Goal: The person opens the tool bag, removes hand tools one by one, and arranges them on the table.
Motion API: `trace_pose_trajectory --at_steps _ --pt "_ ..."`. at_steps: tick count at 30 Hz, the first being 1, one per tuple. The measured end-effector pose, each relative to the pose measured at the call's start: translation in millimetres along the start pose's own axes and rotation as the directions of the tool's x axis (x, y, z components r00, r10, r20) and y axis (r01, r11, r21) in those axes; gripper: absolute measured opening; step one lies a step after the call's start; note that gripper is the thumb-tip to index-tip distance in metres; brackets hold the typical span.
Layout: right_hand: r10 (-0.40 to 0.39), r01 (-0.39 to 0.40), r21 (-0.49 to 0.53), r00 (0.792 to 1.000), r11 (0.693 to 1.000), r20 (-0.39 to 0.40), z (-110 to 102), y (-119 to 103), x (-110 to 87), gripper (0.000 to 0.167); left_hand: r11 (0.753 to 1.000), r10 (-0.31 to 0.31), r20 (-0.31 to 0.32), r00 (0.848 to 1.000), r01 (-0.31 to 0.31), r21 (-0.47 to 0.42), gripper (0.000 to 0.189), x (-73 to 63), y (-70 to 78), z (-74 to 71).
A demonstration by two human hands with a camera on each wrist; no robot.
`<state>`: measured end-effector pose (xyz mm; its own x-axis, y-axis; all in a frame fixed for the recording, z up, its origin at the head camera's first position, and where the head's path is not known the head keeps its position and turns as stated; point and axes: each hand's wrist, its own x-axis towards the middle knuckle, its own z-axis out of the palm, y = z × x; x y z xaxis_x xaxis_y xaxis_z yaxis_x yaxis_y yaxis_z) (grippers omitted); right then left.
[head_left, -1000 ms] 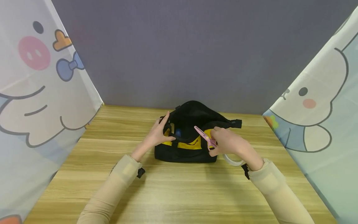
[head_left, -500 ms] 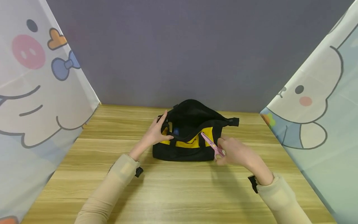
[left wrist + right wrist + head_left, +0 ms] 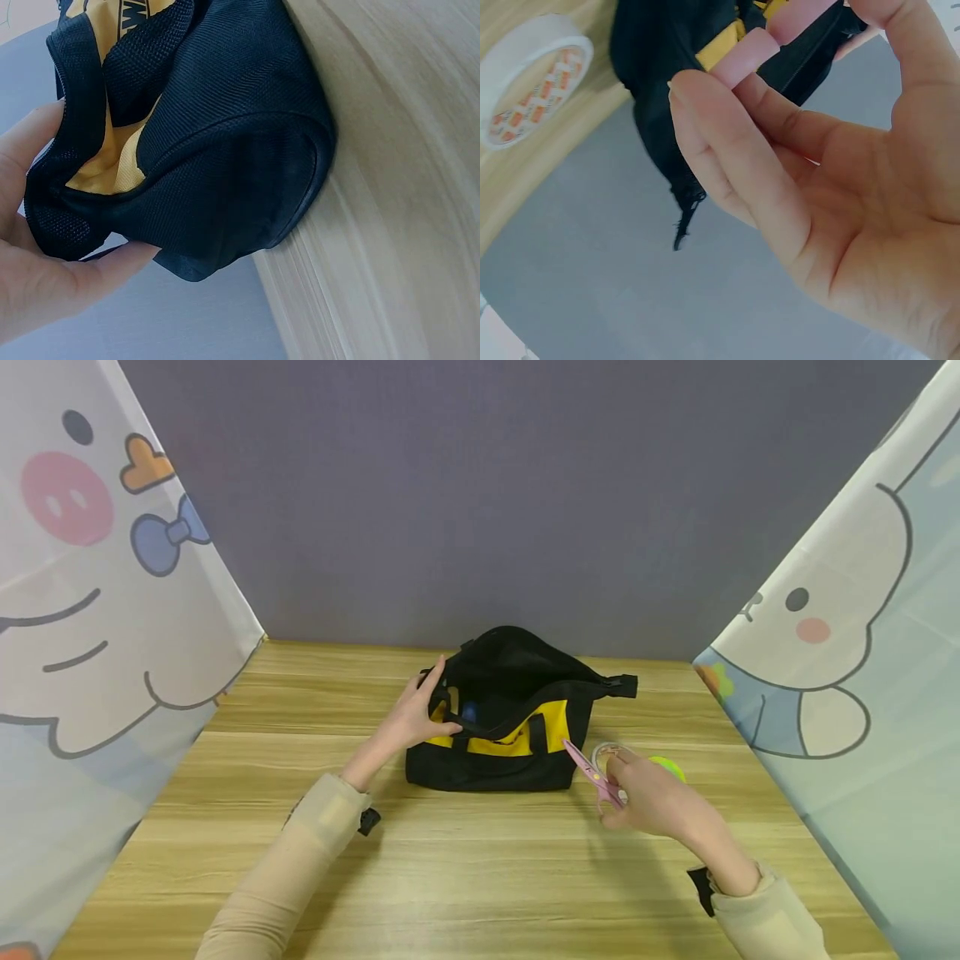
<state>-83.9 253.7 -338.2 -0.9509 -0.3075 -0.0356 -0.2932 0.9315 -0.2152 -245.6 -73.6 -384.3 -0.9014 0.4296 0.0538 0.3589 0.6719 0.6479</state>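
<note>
A black and yellow fabric bag (image 3: 487, 770) stands on the wooden table with its mouth gaping. At its left end my left hand (image 3: 414, 714) holds the rim between thumb and fingers; the left wrist view shows the black edge band (image 3: 79, 127) in that grasp. My right hand (image 3: 660, 797) pinches pink scissors (image 3: 588, 766) by the handles, to the right of the bag. Their blades point up and left, the tip overlapping the bag's front right corner in the head view. In the right wrist view only the pink handles (image 3: 746, 56) show between the fingers.
A white tape roll (image 3: 532, 49) lies on the table right of the bag, partly behind my right hand in the head view. A bright green round thing (image 3: 670, 767) lies just past that hand. Inside the bag are a tan thing (image 3: 453, 700) and a blue one (image 3: 470, 712).
My right hand has drawn back from the bag's mouth, right and toward me, with the scissors. The green thing has come into sight. My left hand keeps its hold on the rim.
</note>
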Motion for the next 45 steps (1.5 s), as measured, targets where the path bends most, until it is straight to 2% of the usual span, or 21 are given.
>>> trace_pose_trajectory --at_steps 7,15,21,29,36,45 --pt "0.010 -0.010 0.011 1.000 1.000 -0.021 10 13 -11.5 0.024 1.000 0.007 -0.009 1.000 -0.007 0.000 0.111 0.5 0.5 -1.7" --pt "0.097 -0.099 0.032 0.993 0.995 0.060 22 22 -16.6 0.024 1.000 0.007 -0.005 1.000 -0.007 -0.003 0.112 0.7 0.3 -2.6" --pt "0.102 -0.107 0.052 0.990 0.993 0.094 34 25 -12.1 0.022 1.000 0.001 -0.011 1.000 -0.001 -0.010 0.111 0.7 -0.2 -2.1" --pt "0.088 -0.090 0.027 0.994 0.996 0.067 51 26 -6.0 0.020 0.999 -0.021 0.000 1.000 0.021 -0.024 0.111 -0.1 0.1 -2.0" --pt "0.139 -0.144 0.048 0.985 0.988 0.100 56 26 -0.6 0.017 0.999 -0.029 0.009 1.000 0.029 -0.018 0.113 -0.3 -0.1 -0.8" --pt "0.192 -0.196 0.033 0.976 0.980 0.107 62 24 9.5 0.024 1.000 -0.027 0.007 1.000 0.027 -0.015 0.113 0.0 -1.6 0.1"
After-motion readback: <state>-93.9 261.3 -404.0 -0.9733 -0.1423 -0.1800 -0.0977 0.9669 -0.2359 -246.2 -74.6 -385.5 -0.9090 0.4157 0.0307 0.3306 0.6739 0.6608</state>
